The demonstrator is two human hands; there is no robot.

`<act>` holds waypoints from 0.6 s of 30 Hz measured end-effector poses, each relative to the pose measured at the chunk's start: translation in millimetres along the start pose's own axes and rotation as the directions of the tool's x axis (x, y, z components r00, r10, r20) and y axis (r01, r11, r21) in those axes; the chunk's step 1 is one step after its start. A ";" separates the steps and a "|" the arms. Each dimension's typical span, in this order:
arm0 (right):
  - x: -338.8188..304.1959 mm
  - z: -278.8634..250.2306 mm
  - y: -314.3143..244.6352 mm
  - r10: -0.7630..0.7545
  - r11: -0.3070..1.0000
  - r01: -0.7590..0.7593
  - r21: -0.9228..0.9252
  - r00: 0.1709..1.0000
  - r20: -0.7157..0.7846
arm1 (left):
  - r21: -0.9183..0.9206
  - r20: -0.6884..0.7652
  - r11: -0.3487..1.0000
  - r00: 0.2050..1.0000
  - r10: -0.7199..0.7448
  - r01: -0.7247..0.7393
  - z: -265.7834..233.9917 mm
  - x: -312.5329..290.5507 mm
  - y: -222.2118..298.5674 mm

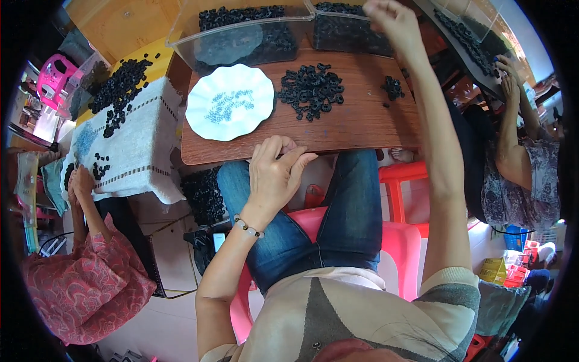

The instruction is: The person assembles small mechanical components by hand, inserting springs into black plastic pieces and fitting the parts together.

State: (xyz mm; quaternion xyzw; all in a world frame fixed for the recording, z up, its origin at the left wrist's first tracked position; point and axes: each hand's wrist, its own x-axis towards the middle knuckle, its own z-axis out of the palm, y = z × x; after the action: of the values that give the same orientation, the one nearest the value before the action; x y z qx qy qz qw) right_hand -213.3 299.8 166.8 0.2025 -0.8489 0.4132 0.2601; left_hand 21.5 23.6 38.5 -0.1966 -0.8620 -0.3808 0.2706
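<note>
My left hand (pixel 278 166) rests at the front edge of the brown wooden board (pixel 241 151). Its fingers are curled in, and whatever they may hold is too small to make out. Over the rim of the right clear plastic bin (pixel 350 39) is my right hand (pixel 395 24), fingers bunched; their contents cannot be seen. Small black parts fill that bin. A pile of small black ring-like parts (pixel 310 90) lies mid-board, with a smaller black cluster (pixel 392 88) to its right. Left of the pile, a white scalloped plate (pixel 199 114) carries many tiny silvery-blue pieces (pixel 229 105).
Another clear bin (pixel 181 45) of black parts stands behind the plate. At left, a co-worker's hands (pixel 81 181) work by a cloth-covered table (pixel 151 127) with black parts. A second co-worker's hands (pixel 509 78) are at the right. A red stool (pixel 401 181) stands beside my legs.
</note>
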 end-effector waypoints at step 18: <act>-84.0 85.4 28.9 -0.015 0.945 0.170 -0.281 0.877 0.479 | -0.027 -0.002 0.998 0.999 -0.050 0.050 6.4 -4.1 -17.5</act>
State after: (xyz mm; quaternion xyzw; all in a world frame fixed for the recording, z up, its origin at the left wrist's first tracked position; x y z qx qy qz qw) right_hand -187.1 258.3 53.8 0.2935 -0.9304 0.1981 0.0947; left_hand 13.2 16.9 22.7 -0.1780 -0.8612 -0.3993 0.2594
